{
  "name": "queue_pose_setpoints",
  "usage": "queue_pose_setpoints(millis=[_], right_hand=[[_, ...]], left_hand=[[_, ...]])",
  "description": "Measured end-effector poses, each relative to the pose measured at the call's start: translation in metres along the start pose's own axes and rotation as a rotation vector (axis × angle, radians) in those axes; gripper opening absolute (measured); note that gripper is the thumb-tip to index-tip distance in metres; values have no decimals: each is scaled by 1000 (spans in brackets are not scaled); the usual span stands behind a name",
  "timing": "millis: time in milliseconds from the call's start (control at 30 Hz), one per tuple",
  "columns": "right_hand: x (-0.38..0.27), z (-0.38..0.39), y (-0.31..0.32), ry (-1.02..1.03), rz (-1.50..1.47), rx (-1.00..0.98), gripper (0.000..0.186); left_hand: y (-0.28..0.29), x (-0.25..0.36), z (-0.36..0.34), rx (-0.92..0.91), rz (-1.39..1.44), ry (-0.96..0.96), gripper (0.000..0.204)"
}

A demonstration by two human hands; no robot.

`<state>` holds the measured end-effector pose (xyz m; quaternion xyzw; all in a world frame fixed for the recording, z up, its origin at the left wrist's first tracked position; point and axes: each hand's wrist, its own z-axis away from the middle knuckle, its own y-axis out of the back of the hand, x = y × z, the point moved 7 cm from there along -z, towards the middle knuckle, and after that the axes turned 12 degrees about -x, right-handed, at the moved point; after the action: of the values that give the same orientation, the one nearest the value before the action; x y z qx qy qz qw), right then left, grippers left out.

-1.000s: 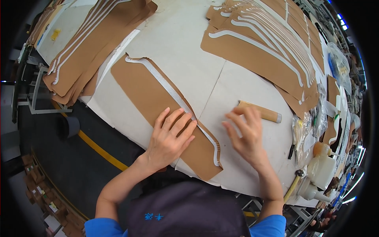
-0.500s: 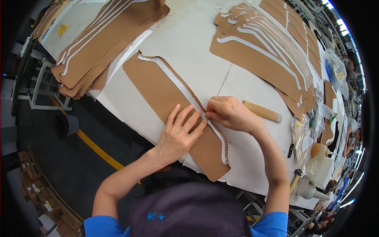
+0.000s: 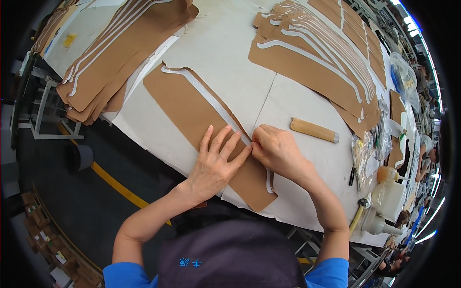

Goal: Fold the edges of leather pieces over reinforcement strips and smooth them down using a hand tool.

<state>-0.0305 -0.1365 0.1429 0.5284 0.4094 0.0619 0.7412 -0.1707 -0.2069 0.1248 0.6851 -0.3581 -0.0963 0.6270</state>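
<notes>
A long brown sheet panel (image 3: 189, 115), which looks like leather or a similar material, lies slantwise on the white table in front of me. A white strip (image 3: 206, 93) runs along its right edge, hooked at the far end. My left hand (image 3: 213, 161) rests flat on the panel's middle with fingers spread, the tips by the strip. At the panel's right edge my right hand (image 3: 278, 149) is closed in a pinch on the edge, near the left fingertips. It hides part of the strip. A tan flat stick-like tool (image 3: 314, 130) with a grey end lies right of that hand.
Stacks of similar brown panels with white strips lie at far left (image 3: 110, 62) and far right (image 3: 307, 67). A squeeze bottle (image 3: 390, 199) and clear plastic bags (image 3: 365, 153) stand along the right side. A dark bin (image 3: 80, 157) stands on the floor at left.
My right hand has slid a little nearer along the panel's edge and covers more of the strip. My left hand stays on the panel. The whole view has shifted slightly.
</notes>
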Motion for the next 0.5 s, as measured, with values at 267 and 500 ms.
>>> queue_pose_setpoints(millis=[267, 500], right_hand=[[13, -11, 18, 96, 136, -113, 10], [9, 13, 2, -113, -126, -58, 16]], left_hand=[[-3, -1, 3, -24, -37, -9, 48], [-1, 2, 1, -16, -21, -19, 51]])
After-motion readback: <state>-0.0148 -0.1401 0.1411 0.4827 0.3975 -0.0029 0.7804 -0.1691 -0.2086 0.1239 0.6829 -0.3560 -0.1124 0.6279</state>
